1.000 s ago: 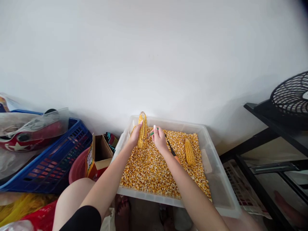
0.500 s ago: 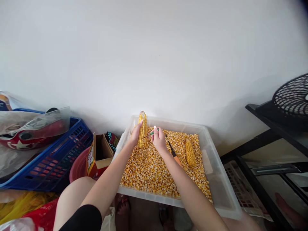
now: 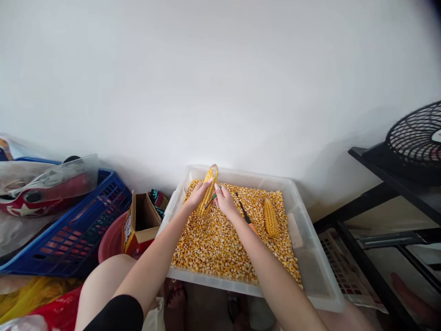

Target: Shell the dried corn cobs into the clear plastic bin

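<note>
Head view: 2 bare hands are seen over a clear tub (image 3: pixel 320 276) full of loose kernels (image 3: pixel 213 243).
Left hand (image 3: pixel 197 195): closed around the corn cob (image 3: pixel 209 188), gripped at its lower half.
Cob axis: tilted, tip pointed up and away toward the wall, base down near the kernels.
Right hand (image 3: pixel 223 201): closed on a thin green-handled tool (image 3: pixel 214 196), whose tip is laid against the cob's right side.
Hands: nearly together, cob between them.
Nearer hand: left, already on the cob.
Second cob (image 3: pixel 271 217): lying on the kernels, right of the hands, lengthwise front to back.
Knife (image 3: pixel 246 216): lying between right hand and second cob.
</note>
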{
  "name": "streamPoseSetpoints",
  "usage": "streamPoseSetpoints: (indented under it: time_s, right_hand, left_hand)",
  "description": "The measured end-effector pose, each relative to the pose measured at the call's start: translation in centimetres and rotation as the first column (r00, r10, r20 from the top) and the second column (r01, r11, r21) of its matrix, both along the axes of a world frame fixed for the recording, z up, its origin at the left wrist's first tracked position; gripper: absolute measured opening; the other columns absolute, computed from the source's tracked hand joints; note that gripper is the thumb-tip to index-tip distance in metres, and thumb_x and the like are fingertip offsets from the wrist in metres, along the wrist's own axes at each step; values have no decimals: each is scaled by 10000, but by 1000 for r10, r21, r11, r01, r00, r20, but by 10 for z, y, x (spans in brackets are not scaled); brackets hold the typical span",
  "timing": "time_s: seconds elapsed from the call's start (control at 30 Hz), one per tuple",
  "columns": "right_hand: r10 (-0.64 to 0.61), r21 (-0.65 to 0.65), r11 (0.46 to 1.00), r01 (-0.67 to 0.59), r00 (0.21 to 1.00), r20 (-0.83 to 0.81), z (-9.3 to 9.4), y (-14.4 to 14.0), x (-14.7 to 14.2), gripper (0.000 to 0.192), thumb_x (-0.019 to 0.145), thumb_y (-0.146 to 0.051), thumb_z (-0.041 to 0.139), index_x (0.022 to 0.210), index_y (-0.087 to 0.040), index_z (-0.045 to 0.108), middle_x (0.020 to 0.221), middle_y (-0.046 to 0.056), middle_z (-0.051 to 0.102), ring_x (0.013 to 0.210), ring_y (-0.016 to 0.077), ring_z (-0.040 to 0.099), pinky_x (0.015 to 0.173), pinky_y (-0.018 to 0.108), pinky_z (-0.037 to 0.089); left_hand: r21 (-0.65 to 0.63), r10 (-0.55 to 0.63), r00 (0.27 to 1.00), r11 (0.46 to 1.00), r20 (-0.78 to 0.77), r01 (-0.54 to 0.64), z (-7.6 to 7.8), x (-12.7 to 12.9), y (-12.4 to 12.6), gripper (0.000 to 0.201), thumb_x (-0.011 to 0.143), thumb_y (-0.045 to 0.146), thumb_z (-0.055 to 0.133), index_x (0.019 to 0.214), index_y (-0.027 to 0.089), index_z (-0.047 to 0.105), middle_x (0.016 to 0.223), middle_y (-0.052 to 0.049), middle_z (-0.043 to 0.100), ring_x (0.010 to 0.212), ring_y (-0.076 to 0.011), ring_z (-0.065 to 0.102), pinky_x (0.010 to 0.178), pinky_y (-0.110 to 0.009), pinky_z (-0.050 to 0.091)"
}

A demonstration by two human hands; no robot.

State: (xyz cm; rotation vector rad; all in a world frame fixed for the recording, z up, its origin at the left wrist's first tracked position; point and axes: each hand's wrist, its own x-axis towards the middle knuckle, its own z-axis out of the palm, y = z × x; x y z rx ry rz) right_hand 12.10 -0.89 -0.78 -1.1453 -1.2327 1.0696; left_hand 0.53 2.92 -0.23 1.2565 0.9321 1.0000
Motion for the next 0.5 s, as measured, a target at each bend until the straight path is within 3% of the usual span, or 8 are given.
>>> streamPoseSetpoints:
  time_s: [0.2,0.37,0.5]
  right_hand:
    - [-232,99,967,235,972,-40,11,0,7,333,862,-503,344,707,-216,412,438,-85,362,338,72,344,350,192,277]
    - [-204,104,974,201,979,17,8,0,7,343,855,-520,350,722,-212,419,449,-80,388,350,74,370,365,194,302]
    - [-178,68,981,181,983,-42,3,2,5,348,852,-536,339,727,-218,405,420,-91,374,334,76,347,358,194,289]
  left_hand:
    - [-99,-64,997,993,52,69,-4,-2,5,459,792,568,432,901,156,601,661,-60,635,480,-165,562,454,-280,439]
    - [-104,-27,996,994,86,36,-11,-4,10,448,783,560,457,939,163,597,737,-68,654,529,-167,588,475,-271,457]
    - [-145,-37,993,988,110,53,-9,-3,8,461,780,559,462,937,151,611,760,-85,659,541,-176,593,468,-274,460]
